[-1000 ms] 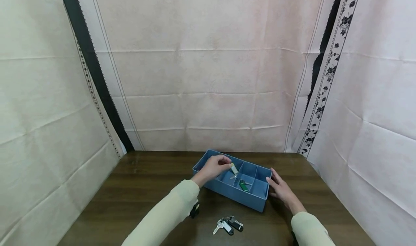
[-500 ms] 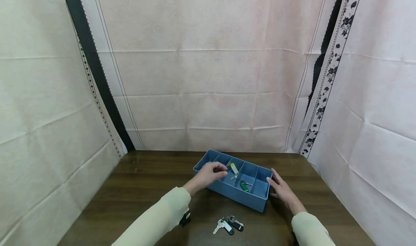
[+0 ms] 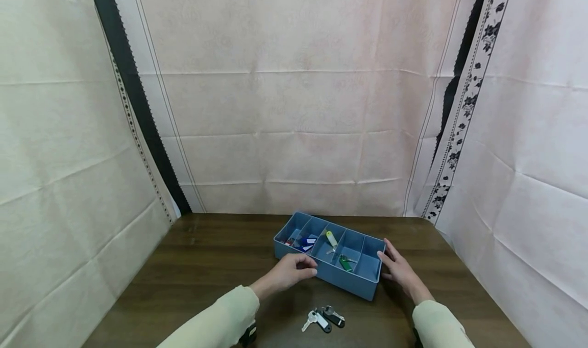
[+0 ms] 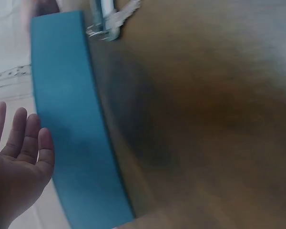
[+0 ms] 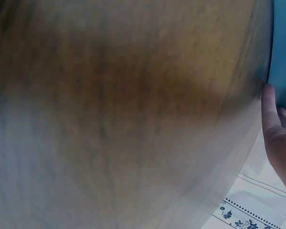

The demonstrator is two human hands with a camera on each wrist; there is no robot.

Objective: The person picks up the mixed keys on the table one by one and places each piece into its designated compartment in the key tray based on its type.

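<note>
A blue divided box (image 3: 346, 281) stands slantwise on the table. My left hand (image 3: 287, 274) hovers in front of its near wall, empty, fingers loosely bent; the left wrist view shows its palm beside the blue wall. My right hand (image 3: 399, 271) rests against the box's right end with fairly straight fingers (image 5: 269, 107). Inside, a red-tagged item (image 3: 289, 242) lies in the leftmost compartment, blue key tags (image 3: 308, 243) in the second, a yellow-ended key tag (image 3: 331, 238) with key in the third, and a green key tag (image 3: 344, 264) with key in the fourth.
Keys with black tags (image 3: 323, 318) lie in a small heap on the wooden table (image 3: 206, 266), in front of the box. Pale cloth (image 3: 294, 108) hangs behind the table and along both sides.
My left hand has let go of the yellow-ended key tag and drawn back left and toward me, out of the box, uncovering the left compartments. My right hand has stayed at the box's end.
</note>
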